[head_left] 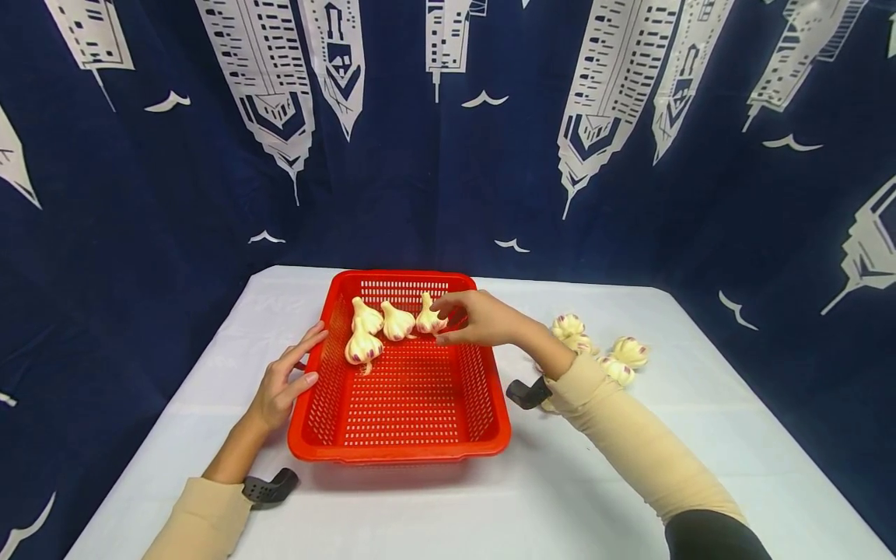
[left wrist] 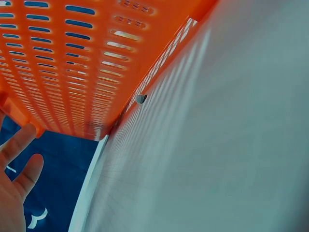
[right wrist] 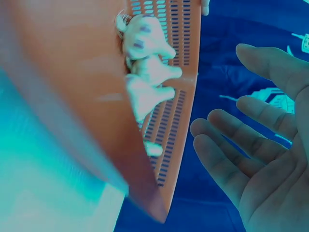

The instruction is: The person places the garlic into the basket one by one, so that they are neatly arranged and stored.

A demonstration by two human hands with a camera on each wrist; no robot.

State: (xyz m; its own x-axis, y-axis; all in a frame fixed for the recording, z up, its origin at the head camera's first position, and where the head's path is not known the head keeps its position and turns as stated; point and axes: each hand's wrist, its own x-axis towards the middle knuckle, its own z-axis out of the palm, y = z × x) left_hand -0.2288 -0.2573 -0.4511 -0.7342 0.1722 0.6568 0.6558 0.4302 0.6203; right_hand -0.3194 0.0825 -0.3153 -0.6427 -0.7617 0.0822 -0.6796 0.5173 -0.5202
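Note:
The red plastic basket (head_left: 402,400) sits on the white table with several garlic bulbs (head_left: 397,320) in its far part. Along the basket's left rim lies my left hand (head_left: 281,383), its fingertips at the rim and the fingers loosely extended. In the left wrist view the thumb (left wrist: 30,175) stands apart from the basket wall. My right hand (head_left: 478,317) hovers at the far right corner, overlapping the rightmost bulb (head_left: 427,317) in the head view. The right wrist view shows its fingers spread and bent a little, with nothing in them. That bulb is mostly hidden there behind the basket wall.
A loose group of garlic bulbs (head_left: 630,352) lies on the table right of the basket, partly hidden by the right forearm. White cloth covers the table (head_left: 532,498). A dark blue curtain (head_left: 434,187) with white building prints hangs behind it.

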